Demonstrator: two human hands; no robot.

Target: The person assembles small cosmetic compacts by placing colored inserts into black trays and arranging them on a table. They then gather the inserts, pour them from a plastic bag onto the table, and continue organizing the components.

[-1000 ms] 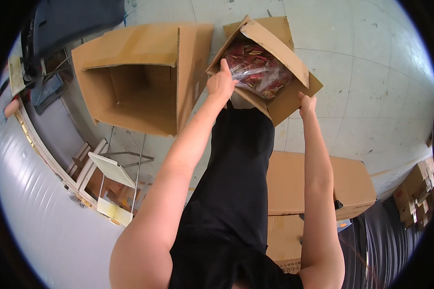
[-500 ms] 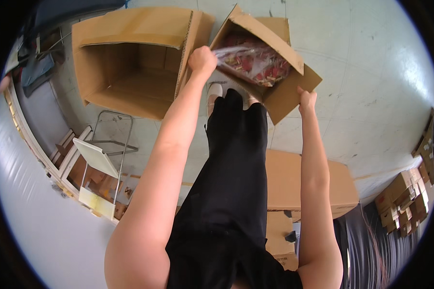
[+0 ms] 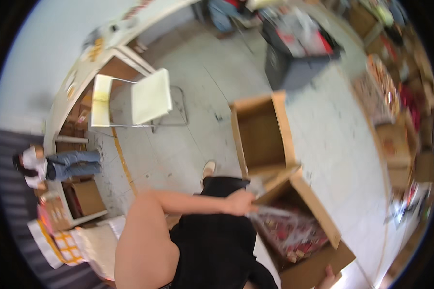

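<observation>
A large open corrugated carton [image 3: 285,135] sits just beyond a smaller corrugated carton [image 3: 317,210], whose flaps [image 3: 306,273] stand apart, presumably to leave its mouth accessible. Inside the smaller one lies a clear plastic bag [image 3: 294,226]. The left hand [image 3: 241,202] is curled closed around the bag's gathered edge, probably to control the loose film. The right hand [image 3: 329,278], partly hidden, rests one digit against the lower flap, seemingly for steadiness; how far its fingers close, I cannot tell. Small red-and-gold pieces [image 3: 294,243] fill the bag
</observation>
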